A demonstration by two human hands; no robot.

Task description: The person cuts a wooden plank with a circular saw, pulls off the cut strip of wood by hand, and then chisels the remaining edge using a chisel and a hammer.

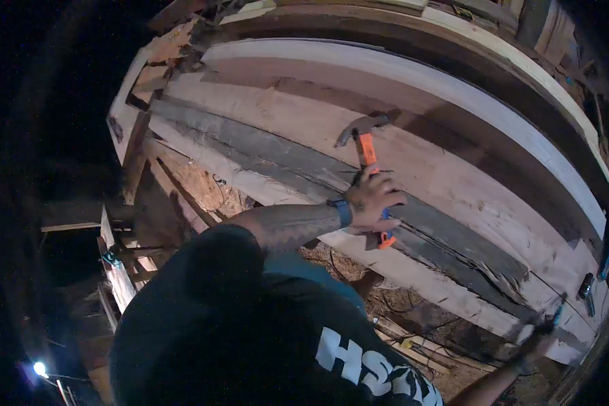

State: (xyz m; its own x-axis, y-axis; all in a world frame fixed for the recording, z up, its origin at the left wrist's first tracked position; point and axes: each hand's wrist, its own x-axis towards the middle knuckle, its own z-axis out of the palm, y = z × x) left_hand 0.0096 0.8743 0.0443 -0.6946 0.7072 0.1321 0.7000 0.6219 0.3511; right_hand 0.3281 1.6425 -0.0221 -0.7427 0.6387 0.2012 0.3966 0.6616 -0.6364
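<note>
Near the middle of the head view, my left hand point(373, 203) wraps over the handle of a claw hammer point(367, 150). A dark strap is round that wrist. The hammer has an orange and blue handle, and its dark head points away from me over pale planks point(304, 125). Down at the right edge, my right hand point(538, 342) is in shadow with its fingers closed. From it sticks up a thin tool with a blue part point(559, 312), whose kind I cannot make out. Under both hands runs a grey, split board point(453, 254).
Curved planks point(413, 74) stretch across the far side. Right of my right hand lies a small dark metal tool point(587, 294). Broken timber ends point(152, 74) jut out at upper left. Below the planks are sawdust, cables and loose sticks point(419, 355). A bright lamp point(40, 369) shines at lower left.
</note>
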